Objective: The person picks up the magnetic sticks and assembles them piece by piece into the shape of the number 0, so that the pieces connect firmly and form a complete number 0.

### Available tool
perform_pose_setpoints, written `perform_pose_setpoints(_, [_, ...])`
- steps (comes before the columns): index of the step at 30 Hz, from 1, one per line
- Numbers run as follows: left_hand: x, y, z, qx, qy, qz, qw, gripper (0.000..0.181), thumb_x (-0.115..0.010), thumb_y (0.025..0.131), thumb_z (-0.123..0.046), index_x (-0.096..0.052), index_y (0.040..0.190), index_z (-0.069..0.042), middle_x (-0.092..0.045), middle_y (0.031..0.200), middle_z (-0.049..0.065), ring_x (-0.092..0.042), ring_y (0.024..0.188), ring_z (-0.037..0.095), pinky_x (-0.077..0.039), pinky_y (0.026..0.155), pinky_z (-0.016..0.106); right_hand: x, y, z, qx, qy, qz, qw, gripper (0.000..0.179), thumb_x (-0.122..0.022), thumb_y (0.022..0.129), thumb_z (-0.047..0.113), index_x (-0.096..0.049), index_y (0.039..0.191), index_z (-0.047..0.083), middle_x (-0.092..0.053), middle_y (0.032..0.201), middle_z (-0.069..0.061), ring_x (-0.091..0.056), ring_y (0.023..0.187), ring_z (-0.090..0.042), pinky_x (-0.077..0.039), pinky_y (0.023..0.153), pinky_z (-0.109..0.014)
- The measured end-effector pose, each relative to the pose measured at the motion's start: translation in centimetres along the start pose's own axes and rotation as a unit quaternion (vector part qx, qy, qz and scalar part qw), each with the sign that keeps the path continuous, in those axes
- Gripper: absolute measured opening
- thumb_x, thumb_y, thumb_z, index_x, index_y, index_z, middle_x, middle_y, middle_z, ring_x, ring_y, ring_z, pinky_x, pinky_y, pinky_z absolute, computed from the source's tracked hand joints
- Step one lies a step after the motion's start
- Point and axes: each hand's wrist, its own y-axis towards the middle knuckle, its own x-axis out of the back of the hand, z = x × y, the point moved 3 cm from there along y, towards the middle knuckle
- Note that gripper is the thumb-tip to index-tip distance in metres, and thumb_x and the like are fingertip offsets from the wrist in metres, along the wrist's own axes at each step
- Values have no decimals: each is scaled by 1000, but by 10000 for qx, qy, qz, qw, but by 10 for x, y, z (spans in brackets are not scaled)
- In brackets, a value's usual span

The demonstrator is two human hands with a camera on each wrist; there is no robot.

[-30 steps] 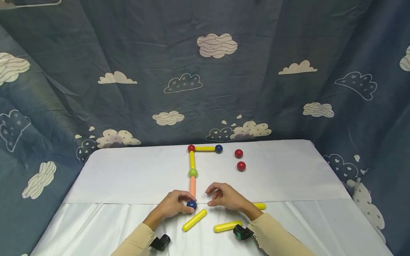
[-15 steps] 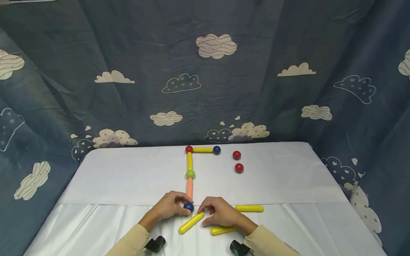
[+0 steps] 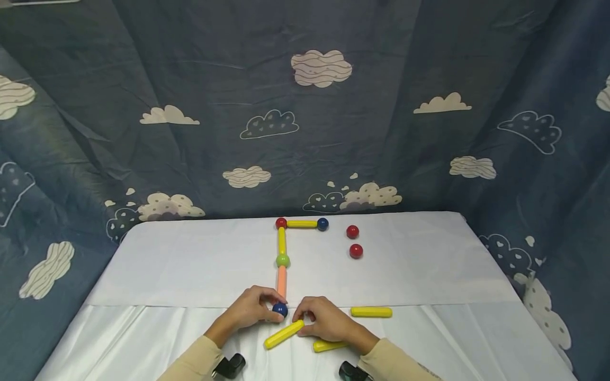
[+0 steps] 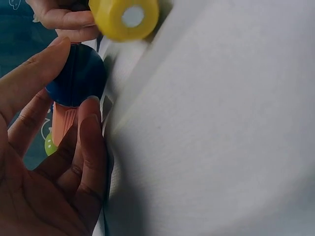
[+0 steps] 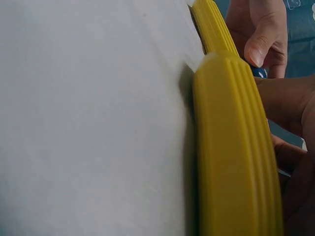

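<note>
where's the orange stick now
In the head view, just left of centre, the orange stick lies between the green ball and the blue ball the left hand pinches.

Head view: soft, even light; white worktop [image 3: 429,275] bright, blue curtain [image 3: 371,132] dimmer, w/ small glints on red balls [image 3: 356,251]. L wrist view: darker; L grip [image 4: 49,172] mostly in shade, blue ball [image 4: 76,76] v. dark, yellow stick [image 4: 113,24] a bit blurry, soft grey shadows below. R wrist view: dim, cool cast; near stick [image 5: 231,147] soft-focus, dark shadow along its L side.
</note>
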Motion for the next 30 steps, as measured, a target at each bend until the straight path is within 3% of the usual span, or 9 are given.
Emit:
perform_pose_setpoints(11, [2,1,1,21,98,-25,9999,30,-86,71,-20,-73,99,-17,-62,93,-2,-50,70,15,-41,60,26,17,-10,-10,22,352,-80,9993,16,-71,87,14,-69,102,10,-54,78,9,-45,68,-3,-39,62,-19])
perform_pose_setpoints(19, [-2,0,1,-70,21,-61,10000,31,-86,70,-16,-73,99,-14,-63,93,-1,-50,69,15,-41,59,25,38,-26,-24,-251,201,-785,9964,16,-72,85,12,-68,101,10,-54,80,7,-46,70,-7,-39,61,-21])
perform_pose_setpoints(30, [0,-2,-1,-22,17,-86,10000,32,-86,70,-16,-73,99,-14,-62,92,-2,-49,70,14,-40,61,26,39,-28,-29,-514,193,-1390,9888,16,-72,85,10,-67,99,7,-54,77,5,-46,68,-9,-40,59,-22])
